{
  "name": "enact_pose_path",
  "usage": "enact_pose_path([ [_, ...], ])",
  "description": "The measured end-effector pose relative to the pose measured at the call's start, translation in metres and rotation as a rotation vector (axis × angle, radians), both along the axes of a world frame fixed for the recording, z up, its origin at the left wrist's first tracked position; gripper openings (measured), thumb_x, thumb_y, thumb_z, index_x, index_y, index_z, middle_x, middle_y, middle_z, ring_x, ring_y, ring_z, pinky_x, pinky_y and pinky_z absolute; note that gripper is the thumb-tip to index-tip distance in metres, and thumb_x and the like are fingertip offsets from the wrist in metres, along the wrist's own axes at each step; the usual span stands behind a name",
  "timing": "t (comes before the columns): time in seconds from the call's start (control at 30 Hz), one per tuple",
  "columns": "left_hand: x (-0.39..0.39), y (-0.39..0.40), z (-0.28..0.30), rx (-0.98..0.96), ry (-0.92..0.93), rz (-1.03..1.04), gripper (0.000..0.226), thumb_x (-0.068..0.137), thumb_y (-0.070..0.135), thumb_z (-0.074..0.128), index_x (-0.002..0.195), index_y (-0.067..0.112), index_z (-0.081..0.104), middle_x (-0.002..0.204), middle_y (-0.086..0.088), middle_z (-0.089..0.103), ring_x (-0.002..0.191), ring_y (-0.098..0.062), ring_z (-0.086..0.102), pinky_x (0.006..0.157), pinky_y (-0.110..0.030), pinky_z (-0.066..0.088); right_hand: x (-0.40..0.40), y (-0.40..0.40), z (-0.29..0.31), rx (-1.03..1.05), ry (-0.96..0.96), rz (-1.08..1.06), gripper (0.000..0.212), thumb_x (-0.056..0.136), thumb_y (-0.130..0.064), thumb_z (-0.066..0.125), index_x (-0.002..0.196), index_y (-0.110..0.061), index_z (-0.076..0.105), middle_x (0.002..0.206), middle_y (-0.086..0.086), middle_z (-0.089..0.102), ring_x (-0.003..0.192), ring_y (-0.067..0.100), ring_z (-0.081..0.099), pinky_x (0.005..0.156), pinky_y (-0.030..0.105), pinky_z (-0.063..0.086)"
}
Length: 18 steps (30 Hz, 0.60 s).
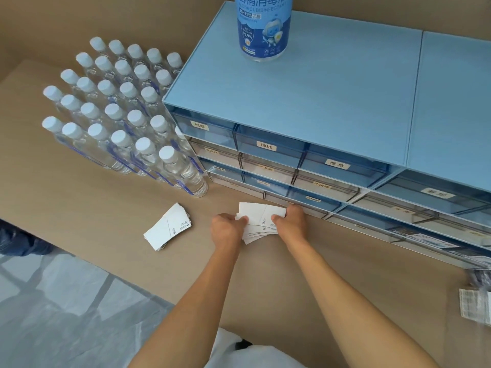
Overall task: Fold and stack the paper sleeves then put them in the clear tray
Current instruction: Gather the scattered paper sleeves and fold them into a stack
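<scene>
A fanned bunch of white paper sleeves [259, 217] lies on the tan table, close to the front of the drawer unit. My left hand [227, 229] grips its left end and my right hand [291, 221] grips its right end, thumbs on top. A second, neater stack of white sleeves [168, 227] lies flat on the table to the left, apart from both hands. Clear drawers [318, 188] fill the lower rows of the unit; which one is the clear tray I cannot tell.
A blue drawer unit [305, 102] with labelled drawers stands at the back right, a disinfectant bottle [263, 27] on top. Several clear water bottles with white caps [119, 115] stand at the back left. Small packets [475, 306] lie at the right edge.
</scene>
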<state>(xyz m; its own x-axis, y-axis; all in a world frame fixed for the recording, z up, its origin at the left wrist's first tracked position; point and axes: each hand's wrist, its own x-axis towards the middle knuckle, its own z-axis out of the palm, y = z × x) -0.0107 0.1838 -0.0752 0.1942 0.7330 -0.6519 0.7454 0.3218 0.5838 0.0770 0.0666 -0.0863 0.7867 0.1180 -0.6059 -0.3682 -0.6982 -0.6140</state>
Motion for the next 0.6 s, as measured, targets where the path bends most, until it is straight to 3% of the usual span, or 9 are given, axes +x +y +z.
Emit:
enact_pose_path([
  [0.2, -0.004, -0.002, 0.001, 0.022, 0.0, -0.032, 0.028, 0.069, 0.027, 0.083, 0.065, 0.021, 0.056, 0.084, -0.011, 0.075, 0.072, -0.03, 0.068, 0.075, -0.044, 0.06, -0.003, -0.003, -0.003, 0.011, -0.035, 0.034, 0.032, 0.081, -0.021, 0.069, 0.108, -0.008, 0.057, 0.115, 0.013, 0.063, 0.105, 0.034, 0.062, 0.089, 0.043, 0.054],
  [0.3, -0.007, -0.003, 0.005, 0.016, -0.049, -0.038, 0.027, 0.074, 0.02, 0.082, 0.068, 0.02, 0.056, 0.082, -0.009, 0.071, 0.07, -0.026, 0.064, 0.067, -0.034, 0.055, -0.008, -0.006, -0.001, 0.034, -0.043, 0.009, 0.033, 0.08, -0.017, 0.071, 0.106, -0.01, 0.054, 0.109, 0.011, 0.063, 0.1, 0.03, 0.062, 0.088, 0.043, 0.054],
  [0.5, -0.021, -0.009, 0.006, -0.048, -0.167, -0.117, 0.022, 0.075, 0.013, 0.082, 0.076, 0.012, 0.061, 0.083, -0.011, 0.068, 0.066, -0.023, 0.063, 0.064, -0.033, 0.053, -0.016, -0.03, 0.006, 0.192, 0.102, -0.089, 0.013, 0.085, -0.008, 0.069, 0.095, -0.001, 0.067, 0.086, 0.01, 0.07, 0.073, 0.022, 0.064, 0.061, 0.026, 0.049],
  [0.6, -0.025, -0.019, 0.01, -0.079, -0.209, -0.196, 0.021, 0.075, 0.017, 0.083, 0.086, 0.008, 0.067, 0.089, -0.012, 0.07, 0.072, -0.024, 0.065, 0.071, -0.037, 0.056, -0.021, -0.053, 0.01, 0.266, 0.157, -0.146, 0.012, 0.087, -0.006, 0.068, 0.096, 0.001, 0.066, 0.088, 0.012, 0.072, 0.073, 0.021, 0.066, 0.065, 0.032, 0.056],
])
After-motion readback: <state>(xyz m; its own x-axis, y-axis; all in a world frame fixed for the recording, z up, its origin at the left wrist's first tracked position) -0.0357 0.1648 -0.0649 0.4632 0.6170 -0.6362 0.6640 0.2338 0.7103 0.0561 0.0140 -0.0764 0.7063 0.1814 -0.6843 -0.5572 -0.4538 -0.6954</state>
